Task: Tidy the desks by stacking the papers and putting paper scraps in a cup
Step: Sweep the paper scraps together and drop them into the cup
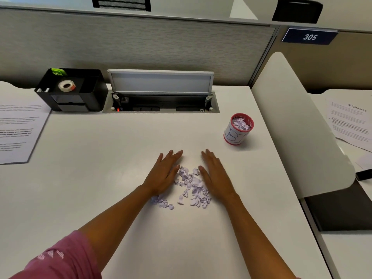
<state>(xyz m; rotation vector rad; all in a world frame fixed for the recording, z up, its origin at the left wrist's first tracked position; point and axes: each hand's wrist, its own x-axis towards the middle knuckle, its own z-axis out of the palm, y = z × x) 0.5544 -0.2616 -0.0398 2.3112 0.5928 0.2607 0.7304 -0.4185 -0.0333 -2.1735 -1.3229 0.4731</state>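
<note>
A single wide-angle camera, worn on the person's head, is looking forward and steeply down over the worktop. It is sitting close above the near edge, so both forearms are reaching up into the picture from the bottom. The partition wall at the back is filling the top of the frame, and straight lines are bowing toward the edges. The neighbouring desk is showing at the right margin.
</note>
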